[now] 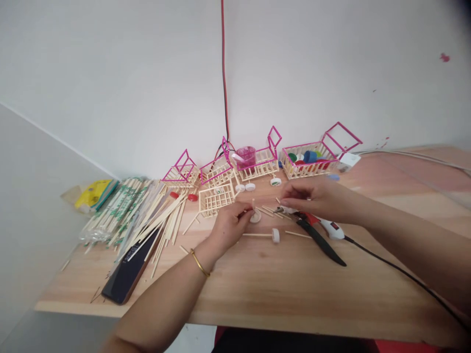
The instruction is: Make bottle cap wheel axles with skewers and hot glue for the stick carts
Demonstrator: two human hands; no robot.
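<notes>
My left hand (230, 225), with fingers pinched, is closed on a white bottle cap (256, 217) that has a short stick standing up from it. Over the glue gun's front end, my right hand (312, 197) has its thumb and fingertips pressed together; whatever is in them is too small to make out. Beneath it lies the white and red glue gun (332, 228), beside a long black tool (324, 243). A stick with a white cap (275, 236) on its end rests in front of my left hand. Short loose sticks (270, 211) lie between the hands.
Several stick-built carts with pink rims stand along the wall, one cart (311, 162) holding coloured caps. A pink cup (246, 157) is among them. A bare stick frame (217, 200), loose long sticks (171, 215), a phone (127, 274) and wrapped chopsticks (123, 203) are leftward.
</notes>
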